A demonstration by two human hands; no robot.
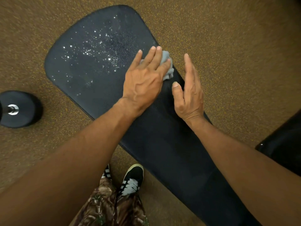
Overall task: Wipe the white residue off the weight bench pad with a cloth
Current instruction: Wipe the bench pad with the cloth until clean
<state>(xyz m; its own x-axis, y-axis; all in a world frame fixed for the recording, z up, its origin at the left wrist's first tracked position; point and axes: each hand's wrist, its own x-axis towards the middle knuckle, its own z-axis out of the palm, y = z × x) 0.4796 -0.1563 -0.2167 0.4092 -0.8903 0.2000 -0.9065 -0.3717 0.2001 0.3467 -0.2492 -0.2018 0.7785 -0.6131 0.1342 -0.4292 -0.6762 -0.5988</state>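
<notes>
With straight fingers the left hand is pressing a crumpled grey cloth at the long black weight bench pad's right edge, the empty right hand is lying open beside it, and the white speckled residue on the wide end is, I judge, awaiting a leftward sweep.

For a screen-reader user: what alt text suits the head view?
The left hand presses a gray cloth on a black weight bench pad, beside scattered white residue. The right hand is open at the pad's edge.
</notes>
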